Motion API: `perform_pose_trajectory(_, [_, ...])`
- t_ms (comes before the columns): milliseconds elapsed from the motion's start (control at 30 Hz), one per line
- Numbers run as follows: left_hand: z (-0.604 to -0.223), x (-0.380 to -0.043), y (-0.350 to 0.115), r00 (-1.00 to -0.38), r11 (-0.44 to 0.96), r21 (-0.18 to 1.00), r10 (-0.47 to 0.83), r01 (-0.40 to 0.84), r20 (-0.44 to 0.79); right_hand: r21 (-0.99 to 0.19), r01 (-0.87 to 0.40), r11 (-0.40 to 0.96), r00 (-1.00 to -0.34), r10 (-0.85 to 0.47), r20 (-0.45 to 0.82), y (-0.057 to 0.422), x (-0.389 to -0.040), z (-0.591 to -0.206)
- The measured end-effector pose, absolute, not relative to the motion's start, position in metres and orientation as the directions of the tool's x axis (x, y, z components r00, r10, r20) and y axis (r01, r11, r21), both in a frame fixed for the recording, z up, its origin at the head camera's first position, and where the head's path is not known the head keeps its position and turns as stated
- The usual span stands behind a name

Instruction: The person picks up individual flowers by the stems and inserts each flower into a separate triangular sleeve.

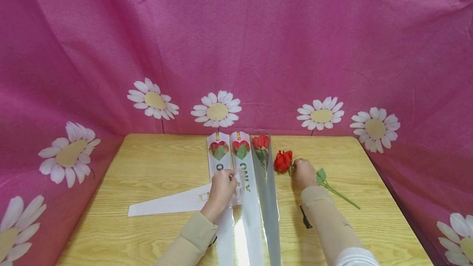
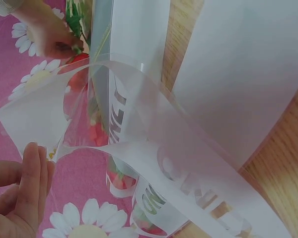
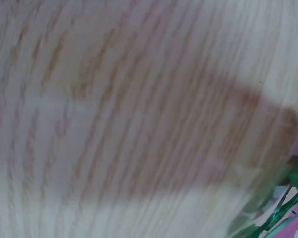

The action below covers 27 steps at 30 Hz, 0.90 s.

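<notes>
My left hand (image 1: 221, 188) pinches the edge of a white-and-clear flower sleeve (image 1: 162, 203) that lies slantwise to the left. In the left wrist view the sleeve's mouth (image 2: 124, 62) gapes, with the fingers (image 2: 32, 183) at its flap. On the right, a red rose (image 1: 283, 161) lies loose on the table, its leafy stem running toward the front right. My right hand (image 1: 304, 173) pinches that stem just below the bloom. The right wrist view shows mostly table, with green leaves (image 3: 283, 213) in the lower corner.
Two wrapped roses in white printed sleeves (image 1: 242, 200) and one in a grey-backed clear sleeve (image 1: 269, 204) lie side by side mid-table. The wooden table (image 1: 159, 163) meets a pink daisy-print cloth (image 1: 258, 52) behind and at both sides.
</notes>
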<state>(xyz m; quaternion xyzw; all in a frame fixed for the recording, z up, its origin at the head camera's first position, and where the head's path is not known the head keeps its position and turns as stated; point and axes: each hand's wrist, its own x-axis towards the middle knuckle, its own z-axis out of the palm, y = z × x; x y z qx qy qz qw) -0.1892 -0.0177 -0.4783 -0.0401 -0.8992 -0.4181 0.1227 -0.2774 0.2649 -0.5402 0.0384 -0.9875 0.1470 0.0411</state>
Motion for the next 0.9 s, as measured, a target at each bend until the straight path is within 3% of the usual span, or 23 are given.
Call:
perform_pose_trajectory(367, [-0.478, -0.189, -0.019, -0.972, 0.641, 0.748, -0.019, 0.168, 0.235, -0.383, -0.056, 0.922, -0.998, -0.066, -0.012, 0.269, -0.292, -0.525])
perform_pose_trajectory(467, [-0.478, -0.189, -0.019, -0.972, 0.639, 0.750, -0.019, 0.170, 0.236, -0.468, -0.095, 0.878, -0.995, -0.081, 0.050, 0.290, -0.314, -0.557])
perform_pose_trajectory(533, [-0.479, -0.189, -0.019, -0.971, 0.640, 0.749, -0.016, 0.173, 0.238, -0.536, -0.165, 0.828, -0.982, -0.089, 0.164, 0.314, -0.338, -0.595])
perform_pose_trajectory(700, [-0.479, -0.189, -0.019, -0.974, 0.639, 0.752, -0.018, 0.161, 0.224, -0.694, -0.186, 0.696, -0.969, -0.011, 0.249, 0.350, -0.366, -0.643])
perform_pose_trajectory(767, [-0.479, -0.189, -0.019, -0.977, 0.639, 0.755, -0.022, 0.151, 0.214, -0.736, -0.087, 0.672, -0.986, 0.049, 0.161, 0.358, -0.371, -0.651])
perform_pose_trajectory(900, [-0.478, -0.188, -0.018, -0.976, 0.641, 0.752, -0.020, 0.156, 0.219, -0.783, -0.046, 0.620, -0.982, 0.115, 0.148, 0.392, -0.400, -0.706])
